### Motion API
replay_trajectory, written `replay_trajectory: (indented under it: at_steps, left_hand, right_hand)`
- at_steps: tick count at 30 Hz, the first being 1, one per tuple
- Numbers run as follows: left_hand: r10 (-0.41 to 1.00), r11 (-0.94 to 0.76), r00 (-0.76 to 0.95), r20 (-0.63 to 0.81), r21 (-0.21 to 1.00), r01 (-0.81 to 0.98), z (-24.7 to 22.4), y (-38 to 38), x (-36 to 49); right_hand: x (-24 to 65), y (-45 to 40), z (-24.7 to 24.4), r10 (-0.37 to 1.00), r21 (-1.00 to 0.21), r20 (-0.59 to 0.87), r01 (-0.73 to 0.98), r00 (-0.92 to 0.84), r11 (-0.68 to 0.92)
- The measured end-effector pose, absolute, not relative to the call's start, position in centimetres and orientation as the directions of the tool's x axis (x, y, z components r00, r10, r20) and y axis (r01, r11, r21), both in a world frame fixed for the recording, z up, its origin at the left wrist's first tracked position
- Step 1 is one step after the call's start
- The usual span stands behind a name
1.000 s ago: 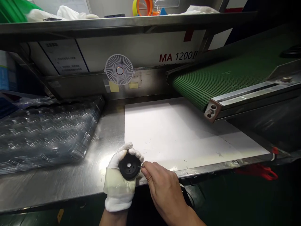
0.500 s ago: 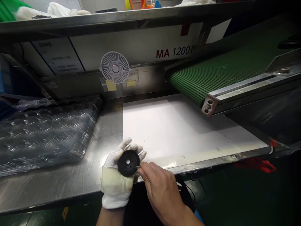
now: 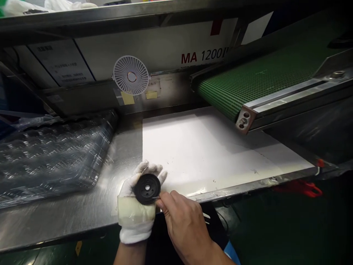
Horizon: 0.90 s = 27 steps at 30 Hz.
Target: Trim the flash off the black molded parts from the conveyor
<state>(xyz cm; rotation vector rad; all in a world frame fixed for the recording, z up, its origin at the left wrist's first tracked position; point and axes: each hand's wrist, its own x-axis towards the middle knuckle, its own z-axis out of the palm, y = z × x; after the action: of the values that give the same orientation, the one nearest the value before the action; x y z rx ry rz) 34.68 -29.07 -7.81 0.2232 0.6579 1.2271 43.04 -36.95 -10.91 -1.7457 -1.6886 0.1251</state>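
Observation:
A round black disc [image 3: 141, 190] with a pale hole at its centre rests in my left hand [image 3: 135, 206], which wears a white glove with a yellowish band at the palm and wrist. The gloved fingers curl up around the disc's far side. Bare and close by on the right, my right hand [image 3: 183, 217] pinches a thin metal tool [image 3: 155, 198] between thumb and forefinger. Its tip meets the lower right rim of the disc. Both hands are above the front edge of the metal table [image 3: 82, 211].
A white sheet [image 3: 187, 151] lies on the table. Stacked clear plastic trays [image 3: 55, 158] stand on the left. A green conveyor belt [image 3: 242, 86] with a metal frame juts in from the right. Behind are a small white fan [image 3: 131, 76] and a shelf [image 3: 110, 16]. Red-handled scissors [image 3: 306, 188] hang at right.
The view has shifted slightly. The disc is turned a little in my left hand, its small holes now lower, and my right hand's tool has moved down along the rim.

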Motion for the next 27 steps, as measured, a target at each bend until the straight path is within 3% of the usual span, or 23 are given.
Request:
replay_trajectory:
  at_steps: [4, 14, 20, 27]
  left_hand:
    - [0.912, 0.388, 0.254, -0.324, 0.469, -0.794, -7.8, -29.0, 34.2]
    - [0.960, 0.172, 0.035, -0.279, 0.485, -0.858, -8.7, -28.9, 34.9]
    - [0.908, 0.384, 0.217, -0.359, 0.504, -0.774, -8.0, -28.9, 33.9]
    - [0.945, 0.232, 0.086, -0.316, 0.464, -0.855, -8.0, -28.8, 34.9]
  right_hand:
    - [43.6, -36.9, -10.9, 0.912, -0.539, 0.365, 0.841, 0.188, 0.042]
    - [42.0, -36.9, -11.1, 0.927, -0.515, 0.346, 0.855, 0.147, 0.057]
    - [42.8, -36.7, -11.1, 0.923, -0.549, 0.348, 0.833, 0.163, 0.060]
    - [42.7, -36.7, -11.3, 0.923, -0.574, 0.330, 0.818, 0.196, 0.031]
